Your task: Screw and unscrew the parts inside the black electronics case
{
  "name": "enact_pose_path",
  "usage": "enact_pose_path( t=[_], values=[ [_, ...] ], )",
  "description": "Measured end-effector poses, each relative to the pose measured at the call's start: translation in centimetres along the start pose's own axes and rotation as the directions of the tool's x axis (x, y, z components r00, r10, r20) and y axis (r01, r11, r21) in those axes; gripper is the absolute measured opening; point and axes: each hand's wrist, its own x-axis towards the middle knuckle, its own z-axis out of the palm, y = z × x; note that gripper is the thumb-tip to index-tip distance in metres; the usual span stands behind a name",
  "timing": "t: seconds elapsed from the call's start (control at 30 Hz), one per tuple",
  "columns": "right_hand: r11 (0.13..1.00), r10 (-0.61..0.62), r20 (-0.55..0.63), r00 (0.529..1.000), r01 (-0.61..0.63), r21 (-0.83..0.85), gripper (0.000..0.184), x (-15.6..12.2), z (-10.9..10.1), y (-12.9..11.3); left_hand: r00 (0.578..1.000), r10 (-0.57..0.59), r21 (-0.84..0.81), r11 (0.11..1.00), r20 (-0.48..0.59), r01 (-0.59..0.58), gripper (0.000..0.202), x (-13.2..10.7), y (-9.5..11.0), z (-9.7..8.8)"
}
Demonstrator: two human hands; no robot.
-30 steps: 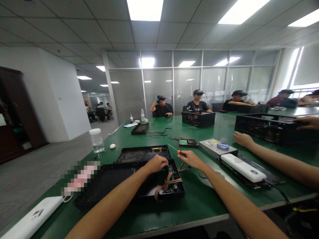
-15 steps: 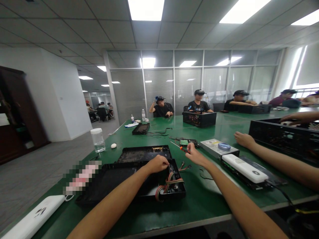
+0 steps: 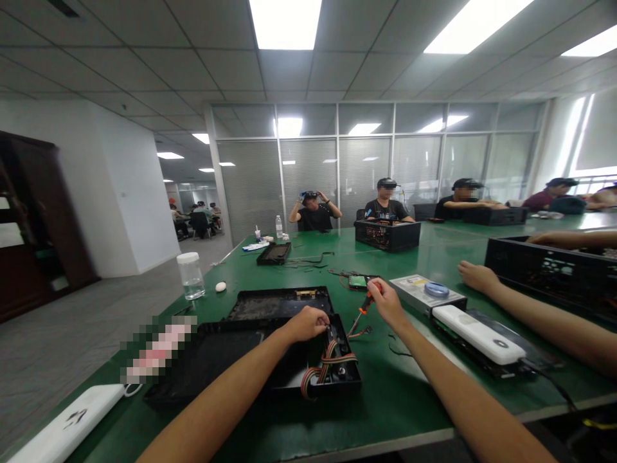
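My right hand [image 3: 388, 301] grips a screwdriver [image 3: 365, 307] with an orange and black handle. Its shaft slants down and left to the right edge of a black computer case part [image 3: 279, 373]. My left hand [image 3: 308, 323] is over that case, its fingers pinched at the upper right corner; whatever is between them is too small to make out. Below the fingers, a bundle of multicoloured ribbon wires [image 3: 332, 361] lies on the right end of the case. Behind it lies another black case panel [image 3: 270, 303] with a brass-coloured piece on it.
To the right are a metal box [image 3: 409, 287] with a blue tape roll [image 3: 436, 290], a white power bank [image 3: 477, 334] and a co-worker's arm [image 3: 535, 308]. A clear jar [image 3: 192, 283] and a white device [image 3: 67, 427] stand left. Another green-board part [image 3: 358, 281] lies beyond my right hand.
The screwdriver has swung from pointing up and left to pointing down at the case's right side. My left hand stays at the case corner. A person opposite has raised both hands to their head.
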Motion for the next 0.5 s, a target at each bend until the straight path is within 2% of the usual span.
enact_pose_path(
  t=[0.1, 0.17, 0.33, 0.5],
  values=[
    [1.000, 0.021, -0.141, 0.990, -0.018, 0.022, 0.035, -0.1, 0.1, 0.0, 1.000, -0.011, -0.034, 0.999, 0.010, 0.011, 0.018, 0.0, -0.1, 0.1],
    [0.999, 0.012, -0.187, 0.982, -0.006, 0.034, 0.036, -0.3, 0.5, 0.0, 1.000, -0.014, -0.049, 0.999, 0.008, 0.015, 0.019, 0.0, -0.1, 0.1],
    [0.996, -0.080, -0.037, 0.996, 0.079, -0.030, 0.030, -1.2, 2.2, -0.1, 1.000, -0.004, -0.046, 0.999, -0.008, 0.004, 0.017, 0.1, -0.3, 0.2],
    [0.984, -0.127, 0.015, 0.992, 0.128, -0.127, 0.027, -1.5, 2.4, -0.3, 1.000, -0.001, -0.058, 0.998, -0.021, 0.000, 0.015, 0.1, -0.4, 0.2]
  ],
)
